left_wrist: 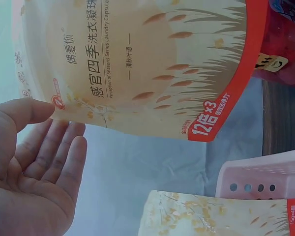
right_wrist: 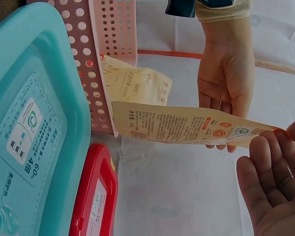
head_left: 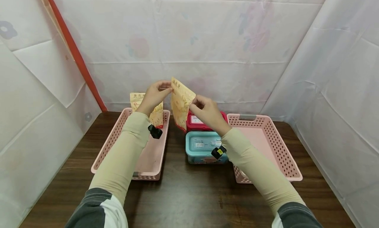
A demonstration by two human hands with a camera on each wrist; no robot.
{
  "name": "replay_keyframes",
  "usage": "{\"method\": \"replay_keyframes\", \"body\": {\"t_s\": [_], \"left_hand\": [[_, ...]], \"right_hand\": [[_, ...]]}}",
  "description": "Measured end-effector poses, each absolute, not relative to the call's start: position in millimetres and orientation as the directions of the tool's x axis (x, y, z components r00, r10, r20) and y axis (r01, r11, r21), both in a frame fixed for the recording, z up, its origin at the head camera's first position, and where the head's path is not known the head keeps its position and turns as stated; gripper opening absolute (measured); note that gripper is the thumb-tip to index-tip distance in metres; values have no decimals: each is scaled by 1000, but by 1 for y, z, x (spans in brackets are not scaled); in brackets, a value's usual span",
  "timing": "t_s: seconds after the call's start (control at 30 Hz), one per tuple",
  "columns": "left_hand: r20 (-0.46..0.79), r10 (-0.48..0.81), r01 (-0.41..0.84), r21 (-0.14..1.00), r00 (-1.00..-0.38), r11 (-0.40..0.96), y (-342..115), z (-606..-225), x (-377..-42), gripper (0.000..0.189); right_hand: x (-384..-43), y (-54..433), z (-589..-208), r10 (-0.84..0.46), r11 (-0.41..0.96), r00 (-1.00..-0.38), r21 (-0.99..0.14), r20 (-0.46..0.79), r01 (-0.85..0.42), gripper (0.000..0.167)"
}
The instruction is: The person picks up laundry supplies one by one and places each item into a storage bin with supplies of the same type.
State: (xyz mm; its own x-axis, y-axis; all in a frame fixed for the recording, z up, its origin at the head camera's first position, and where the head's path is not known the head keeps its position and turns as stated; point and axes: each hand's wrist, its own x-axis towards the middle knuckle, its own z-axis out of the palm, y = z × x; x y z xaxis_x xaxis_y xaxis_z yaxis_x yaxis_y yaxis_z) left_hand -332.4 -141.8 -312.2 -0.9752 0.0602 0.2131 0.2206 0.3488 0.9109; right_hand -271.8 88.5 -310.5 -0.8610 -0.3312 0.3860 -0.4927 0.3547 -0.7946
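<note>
A cream-coloured pouch of laundry capsules with a red bottom band hangs in the air over the middle of the table. My left hand pinches one side edge near its top, thumb on the front and fingers behind. At the opposite edge, my right hand pinches it between thumb and fingers. Small print covers the back of the pouch in the right wrist view. A second, similar pouch stands in the left pink basket, partly hidden behind my left hand.
A teal lidded box sits below the hands, with a red lidded box behind it. To the right stands another pink perforated basket, partly covered by my right arm. White patterned sheets enclose the dark wooden table.
</note>
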Motion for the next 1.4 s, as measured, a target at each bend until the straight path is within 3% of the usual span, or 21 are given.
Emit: {"method": "replay_keyframes", "body": {"t_s": [0.43, 1.4], "left_hand": [[211, 56, 218, 927, -976, 305, -151, -312, -327, 40], [226, 53, 231, 958, -973, 171, -169, -313, -298, 40]], "right_hand": [[-275, 97, -311, -318, 306, -857, -811, 406, -498, 14], [-297, 120, -323, -232, 162, -934, -936, 271, -312, 25]]}}
